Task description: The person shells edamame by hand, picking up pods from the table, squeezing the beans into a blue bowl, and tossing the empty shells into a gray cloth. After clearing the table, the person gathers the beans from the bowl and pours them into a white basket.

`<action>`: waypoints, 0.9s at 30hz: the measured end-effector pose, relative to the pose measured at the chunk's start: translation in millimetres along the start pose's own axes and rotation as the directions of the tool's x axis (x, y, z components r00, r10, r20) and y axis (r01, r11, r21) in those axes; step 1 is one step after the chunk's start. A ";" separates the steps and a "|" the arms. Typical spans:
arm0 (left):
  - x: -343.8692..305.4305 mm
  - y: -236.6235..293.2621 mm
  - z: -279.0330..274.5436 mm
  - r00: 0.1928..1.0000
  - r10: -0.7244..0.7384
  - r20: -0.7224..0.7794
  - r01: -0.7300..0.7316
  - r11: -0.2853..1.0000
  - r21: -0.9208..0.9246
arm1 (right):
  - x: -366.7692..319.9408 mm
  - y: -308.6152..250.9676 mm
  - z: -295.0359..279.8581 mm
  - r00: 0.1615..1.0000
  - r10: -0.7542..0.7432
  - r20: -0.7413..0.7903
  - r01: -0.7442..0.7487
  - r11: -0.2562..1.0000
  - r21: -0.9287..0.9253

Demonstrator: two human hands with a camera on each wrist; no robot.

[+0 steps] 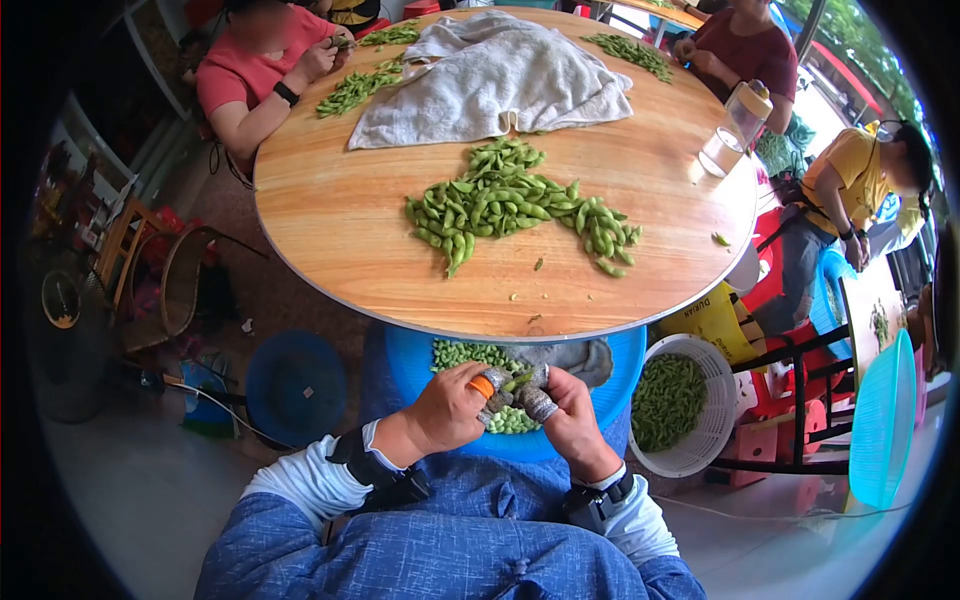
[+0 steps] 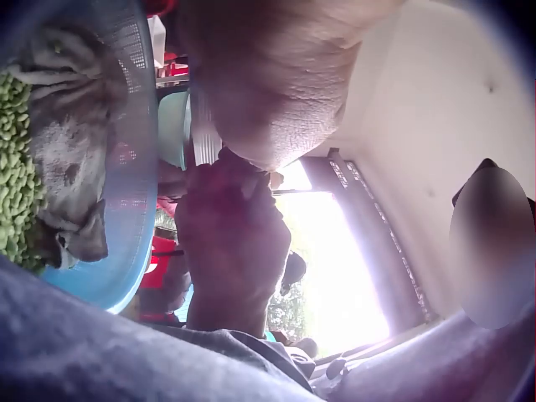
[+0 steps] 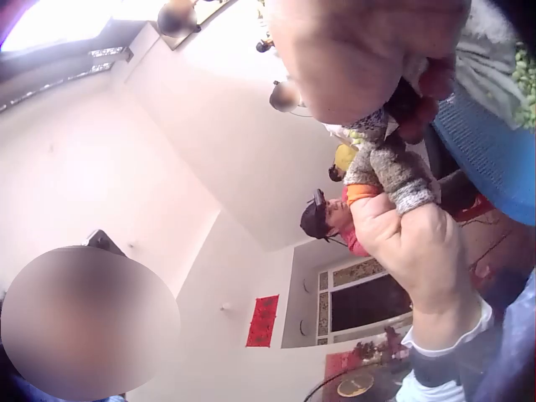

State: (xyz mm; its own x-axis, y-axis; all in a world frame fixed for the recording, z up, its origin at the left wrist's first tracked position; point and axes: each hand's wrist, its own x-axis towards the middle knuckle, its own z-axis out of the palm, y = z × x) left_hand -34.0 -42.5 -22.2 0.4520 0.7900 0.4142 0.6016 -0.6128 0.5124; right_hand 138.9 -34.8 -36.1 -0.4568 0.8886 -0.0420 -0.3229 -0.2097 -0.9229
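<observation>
My left hand [image 1: 440, 410] and right hand [image 1: 580, 425] meet in front of my lap, over a blue basin [image 1: 405, 375]. Between their fingertips they pinch a green soybean pod [image 1: 516, 382]. Grey wrapping covers the thumbs and some fingertips, and an orange band [image 1: 482, 387] circles a left digit, also visible on the left hand [image 3: 410, 239] in the right wrist view. Shelled green beans [image 1: 470, 354] lie in the basin beside a grey cloth [image 1: 590, 360]. In the left wrist view the backs of the hands hide the pod.
Unshelled pods [image 1: 490, 205] are heaped on the round wooden table [image 1: 330, 230], before a white towel [image 1: 500, 75]. A white basket [image 1: 715, 400] of pods stands right of the basin. A dark blue tub [image 1: 295, 388] sits on the floor at left. Other people sit around.
</observation>
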 end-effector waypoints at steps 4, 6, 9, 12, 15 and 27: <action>2.4 0.8 1.7 0.986 -0.163 0.044 0.169 0.929 -0.328 | -0.5 -1.5 -1.4 0.997 -0.050 0.057 0.053 0.998 -0.039; 3.4 0.8 3.4 0.975 -0.218 0.034 0.211 0.875 -0.436 | -0.7 -3.1 -0.5 0.996 -0.065 0.062 0.069 0.996 -0.060; 3.8 0.9 1.8 0.941 -0.323 0.105 0.340 0.899 -0.277 | 0.2 -3.7 -0.6 0.999 -0.034 0.023 0.036 0.998 -0.058; 9.4 13.5 -8.0 0.920 -0.365 0.145 0.392 0.835 -0.387 | 0.8 -1.8 -1.4 0.999 0.044 -0.012 -0.044 0.998 -0.044; 3.5 -0.9 -4.4 0.943 -0.248 0.223 0.303 0.916 -0.262 | 0.3 1.8 -1.6 0.998 0.057 0.007 -0.056 0.994 -0.093; -5.4 -18.0 22.5 0.872 -0.413 0.264 0.487 0.786 -0.381 | 4.1 23.8 -8.7 0.999 0.026 -0.022 -0.034 0.775 -0.631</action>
State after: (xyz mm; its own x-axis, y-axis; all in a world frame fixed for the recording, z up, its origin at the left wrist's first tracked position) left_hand -32.5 -35.3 -50.6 0.3196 0.9463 -0.0487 0.4420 -0.1034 0.8910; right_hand 136.6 -32.6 -61.5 -0.4468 0.8916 -0.0744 0.2882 0.0647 -0.9554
